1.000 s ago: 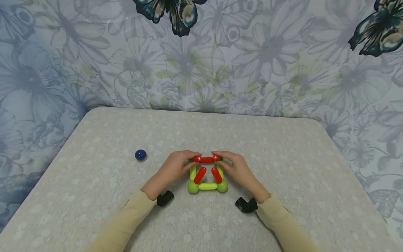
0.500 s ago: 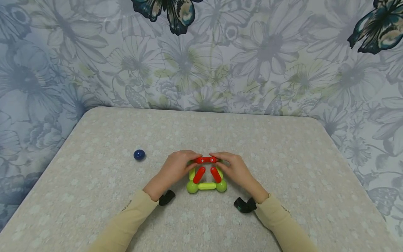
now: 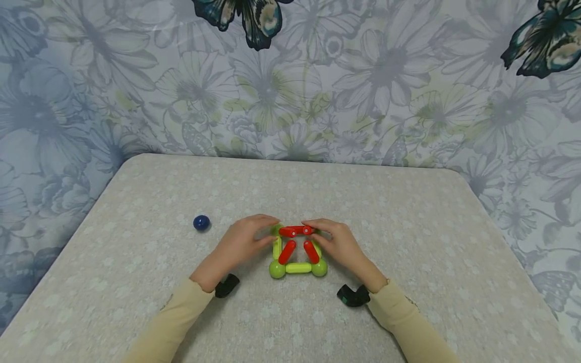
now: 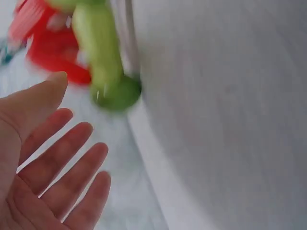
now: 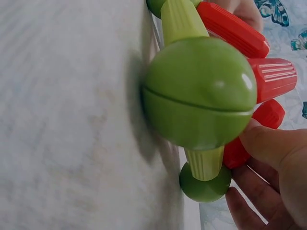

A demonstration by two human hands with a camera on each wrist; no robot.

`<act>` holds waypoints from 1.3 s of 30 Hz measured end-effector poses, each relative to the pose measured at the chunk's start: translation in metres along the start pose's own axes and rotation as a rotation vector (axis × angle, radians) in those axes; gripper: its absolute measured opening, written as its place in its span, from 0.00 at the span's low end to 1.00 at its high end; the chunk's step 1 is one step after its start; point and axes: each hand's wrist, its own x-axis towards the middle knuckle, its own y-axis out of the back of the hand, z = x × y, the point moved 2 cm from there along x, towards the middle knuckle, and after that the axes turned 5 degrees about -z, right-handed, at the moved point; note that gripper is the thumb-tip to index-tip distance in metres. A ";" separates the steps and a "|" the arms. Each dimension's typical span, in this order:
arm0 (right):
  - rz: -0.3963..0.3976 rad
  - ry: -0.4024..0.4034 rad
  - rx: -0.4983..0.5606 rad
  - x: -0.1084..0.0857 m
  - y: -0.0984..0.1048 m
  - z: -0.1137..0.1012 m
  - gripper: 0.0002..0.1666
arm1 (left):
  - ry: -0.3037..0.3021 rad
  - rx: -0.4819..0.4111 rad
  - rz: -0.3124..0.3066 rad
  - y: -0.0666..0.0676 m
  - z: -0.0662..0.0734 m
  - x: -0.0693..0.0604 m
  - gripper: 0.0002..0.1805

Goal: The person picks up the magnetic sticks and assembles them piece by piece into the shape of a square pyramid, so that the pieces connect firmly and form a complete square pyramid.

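Note:
A square frame of lime rods (image 3: 298, 268) joined by green balls (image 3: 277, 269) lies on the table. Red rods (image 3: 287, 252) slant up and inward from its near corner balls, and more red rods meet at the far side. My left hand (image 3: 238, 239) is beside the far left corner. In the left wrist view, its fingers (image 4: 62, 163) are spread and apart from the frame, which is blurred there. At the far right corner, my right hand (image 3: 340, 239) pinches a red rod (image 5: 236, 153) between thumb and fingers; the far fingertips are partly hidden.
A dark blue ball (image 3: 201, 223) sits on the table to the left of the frame. Black curved pieces (image 3: 353, 295) are at both wrists. The patterned tablecloth (image 3: 408, 212) ends at a flowered wall with butterfly decorations.
My left hand has let go of the left red rod and drawn back leftward. The two far red rods first swung inward, and the left one now tilts differently. The right hand stays nearly still.

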 end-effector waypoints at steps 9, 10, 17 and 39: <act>-0.002 0.008 -0.015 -0.003 -0.001 0.000 0.22 | 0.282 0.074 0.072 0.060 -0.071 -0.060 0.29; -0.001 0.007 -0.016 -0.003 -0.001 0.000 0.22 | 0.304 0.071 0.044 0.062 -0.076 -0.064 0.29; -0.009 -0.011 -0.010 -0.004 -0.002 0.001 0.22 | 0.351 0.073 -0.033 0.058 -0.093 -0.066 0.26; 0.007 0.039 0.015 -0.002 -0.001 0.003 0.19 | -0.074 -0.575 -0.012 -0.013 0.043 0.013 0.23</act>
